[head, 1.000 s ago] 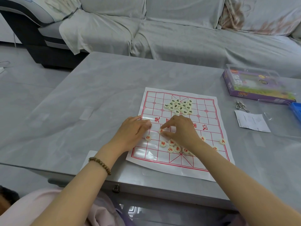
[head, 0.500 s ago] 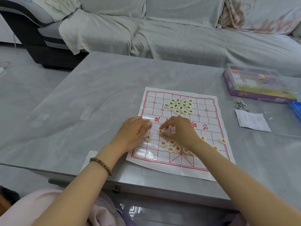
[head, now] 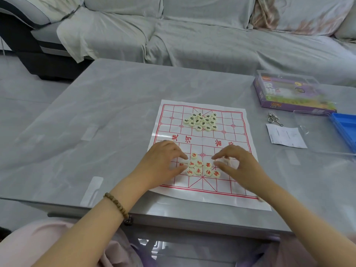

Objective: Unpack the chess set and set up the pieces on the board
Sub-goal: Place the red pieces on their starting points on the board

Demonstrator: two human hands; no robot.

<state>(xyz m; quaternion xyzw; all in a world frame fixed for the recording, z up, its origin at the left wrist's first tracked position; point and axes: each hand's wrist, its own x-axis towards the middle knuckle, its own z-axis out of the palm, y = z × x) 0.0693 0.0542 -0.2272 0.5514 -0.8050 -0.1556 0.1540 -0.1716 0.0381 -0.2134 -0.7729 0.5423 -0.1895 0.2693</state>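
A white paper board [head: 237, 120] with a red grid lies flat on the grey table [head: 115, 122]. Several cream discs with black characters [head: 202, 121] are heaped on its far half. On the near half sits a cluster of cream discs with red characters [head: 200, 167]. My left hand [head: 163, 163] is at the cluster's left edge, thumb and forefinger curled round a blurred disc. At the right edge my right hand [head: 238, 164] pinches another blurred disc the same way. Any discs under the two hands are hidden.
A purple game box [head: 289, 93] with a clear lid stands at the back right. Near it lie metal ring puzzles [head: 273, 118], a paper slip [head: 285, 137] and a blue tray [head: 344, 128] in a clear case. A covered sofa [head: 192, 35] runs behind the table.
My right hand has moved from the left part of the red cluster to its right side. The left hand has slid down and in against the cluster's left edge.
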